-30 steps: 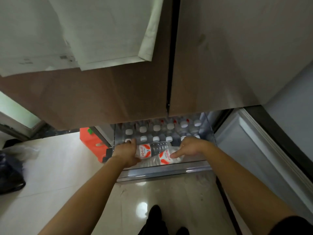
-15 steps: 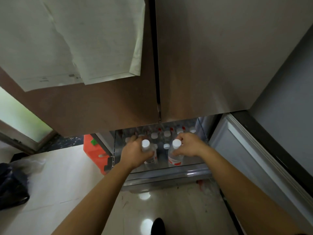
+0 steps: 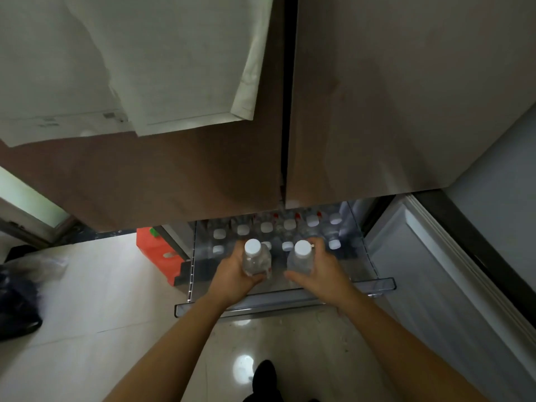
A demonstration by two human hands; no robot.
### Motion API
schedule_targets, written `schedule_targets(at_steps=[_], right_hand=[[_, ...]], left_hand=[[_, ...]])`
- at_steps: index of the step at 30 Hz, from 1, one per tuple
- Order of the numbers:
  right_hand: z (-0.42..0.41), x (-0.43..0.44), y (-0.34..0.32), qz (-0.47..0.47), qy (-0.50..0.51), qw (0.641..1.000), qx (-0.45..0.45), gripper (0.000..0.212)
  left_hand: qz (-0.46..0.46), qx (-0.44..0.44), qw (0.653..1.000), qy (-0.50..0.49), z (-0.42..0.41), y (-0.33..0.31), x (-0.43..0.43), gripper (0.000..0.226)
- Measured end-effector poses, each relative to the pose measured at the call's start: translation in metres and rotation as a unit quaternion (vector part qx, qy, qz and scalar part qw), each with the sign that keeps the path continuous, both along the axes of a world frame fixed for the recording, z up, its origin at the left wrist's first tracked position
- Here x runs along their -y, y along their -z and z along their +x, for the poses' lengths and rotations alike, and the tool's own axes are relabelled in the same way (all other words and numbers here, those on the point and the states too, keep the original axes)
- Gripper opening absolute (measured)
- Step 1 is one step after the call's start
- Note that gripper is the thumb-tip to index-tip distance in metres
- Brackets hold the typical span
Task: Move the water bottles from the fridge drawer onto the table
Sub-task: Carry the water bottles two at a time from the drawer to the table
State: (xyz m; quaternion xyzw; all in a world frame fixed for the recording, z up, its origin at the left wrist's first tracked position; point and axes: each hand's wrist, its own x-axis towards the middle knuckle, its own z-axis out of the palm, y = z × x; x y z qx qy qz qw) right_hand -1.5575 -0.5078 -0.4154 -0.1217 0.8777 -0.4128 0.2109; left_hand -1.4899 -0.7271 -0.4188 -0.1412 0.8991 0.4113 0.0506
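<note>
The clear fridge drawer (image 3: 374, 285) is pulled out below the closed fridge doors. Several upright water bottles with white caps (image 3: 290, 226) fill its back part. My left hand (image 3: 235, 275) grips one clear bottle (image 3: 255, 258) upright, white cap up, with a red-and-white label partly hidden by my fingers. My right hand (image 3: 322, 271) grips a second bottle (image 3: 300, 258) the same way. Both bottles are held above the front part of the drawer, close together.
An opened lower fridge door (image 3: 435, 285) stands at the right. An orange box (image 3: 159, 255) sits on the floor left of the drawer. A dark bag (image 3: 17, 306) lies at far left. White sheets (image 3: 174, 59) hang on the fridge door above. My shoe (image 3: 265, 378) is on the glossy tiles.
The two bottles lay flat in the drawer's front a second ago. Both hands turned them upright and have raised them higher, toward me.
</note>
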Motion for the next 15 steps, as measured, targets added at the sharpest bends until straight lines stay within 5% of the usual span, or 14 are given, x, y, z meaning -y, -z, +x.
schedule_targets(at_steps=[5,15], right_hand=[[-0.002,-0.002,0.001,-0.076,0.046,0.996,-0.009,0.071],[0.041,0.033,-0.072,-0.244,-0.066,0.961,-0.112,0.073]], left_hand=[[-0.005,-0.050,0.998,-0.045,0.015,-0.012,-0.003,0.067],[0.058,-0.220,0.942,-0.249,0.105,-0.089,-0.021,0.079]])
